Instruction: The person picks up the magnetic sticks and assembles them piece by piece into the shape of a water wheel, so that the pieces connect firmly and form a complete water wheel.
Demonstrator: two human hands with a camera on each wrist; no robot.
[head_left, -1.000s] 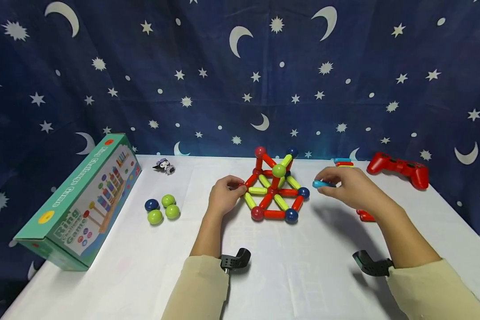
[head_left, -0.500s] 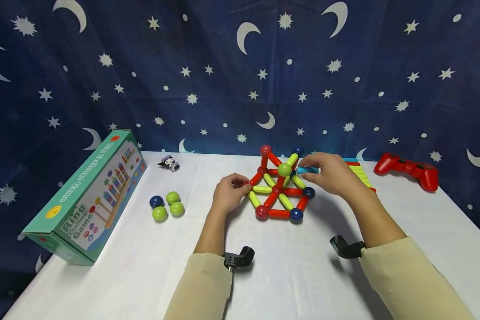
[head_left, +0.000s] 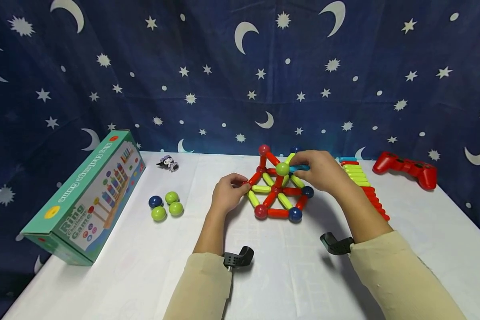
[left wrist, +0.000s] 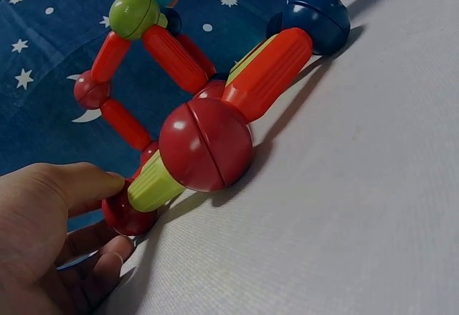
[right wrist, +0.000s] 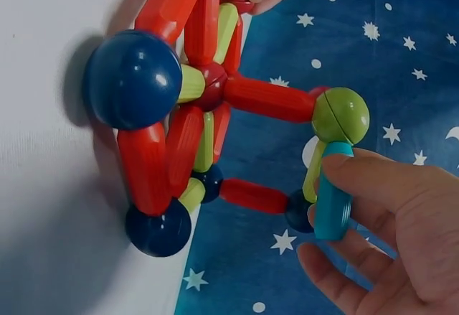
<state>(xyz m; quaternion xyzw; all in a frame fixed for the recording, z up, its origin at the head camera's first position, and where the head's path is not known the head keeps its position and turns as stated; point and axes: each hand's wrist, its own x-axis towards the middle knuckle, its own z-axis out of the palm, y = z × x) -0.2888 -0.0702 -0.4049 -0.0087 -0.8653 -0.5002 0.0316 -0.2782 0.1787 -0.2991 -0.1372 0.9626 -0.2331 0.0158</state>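
A framework of red and yellow sticks joined by balls (head_left: 278, 213) stands on the white table. My left hand (head_left: 229, 193) pinches the red ball (left wrist: 129, 214) at its left corner, thumb on top and fingers beneath. Above the framework's back right, my right hand (head_left: 322, 171) pinches a light-blue building stick (right wrist: 334, 200) between thumb and fingers. One end of that stick meets the green ball (right wrist: 341, 115), which tops an upright red stick (right wrist: 272, 100). Two other raised balls, a red one (head_left: 264, 150) and a dark blue one (head_left: 295, 150), stand at the back.
Several loose sticks (head_left: 358, 174) lie in a row right of the framework, with a red game controller (head_left: 404, 169) beyond them. To the left are several loose balls (head_left: 158, 214), a small figurine (head_left: 168, 163) and a green game box (head_left: 84, 200). A star-patterned cloth (head_left: 208, 89) hangs behind.
My right hand has carried the light-blue stick leftward to the green ball on top of the framework. My left hand keeps its pinch on the red corner ball. The head view has shifted slightly.
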